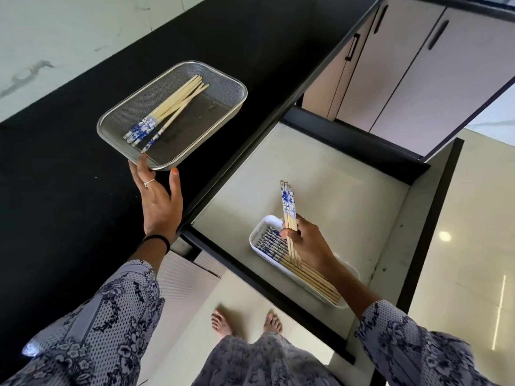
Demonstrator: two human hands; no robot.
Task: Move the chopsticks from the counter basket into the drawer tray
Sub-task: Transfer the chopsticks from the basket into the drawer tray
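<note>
— Black table [69,190], and on it one steel mesh basket [117,118] near the front edge. What is in it?

— A loose bundle of chopsticks [167,107], pale wood with blue-and-white ends. I count about five or six; they overlap, so I cannot be exact. The patterned ends point toward the person.

— And the hands?

— Left hand [158,201] is at the basket's near corner, thumb and fingers spread narrow around the rim, touching it. It has a ring and a dark band at the wrist. Right hand [306,243] is down in the open drawer [348,196], closed around a small bunch of sticks [289,215], three or so, held nearly upright with the blue ends up.

— Where is the tray?

— One white tray [255,240] lies on the drawer floor, toward the near side. It holds a row of chopsticks lying flat and side by side, roughly ten, partly hidden by the right hand. The tips of the held bunch reach down onto that row.

— Anything in the way?

— Nothing else in the drawer. Beyond it stand cabinet doors [404,73] with three dark handles. Below are glossy floor tiles [459,274] and two bare feet [245,321]. Both sleeves [106,324] are a grey floral print.
</note>
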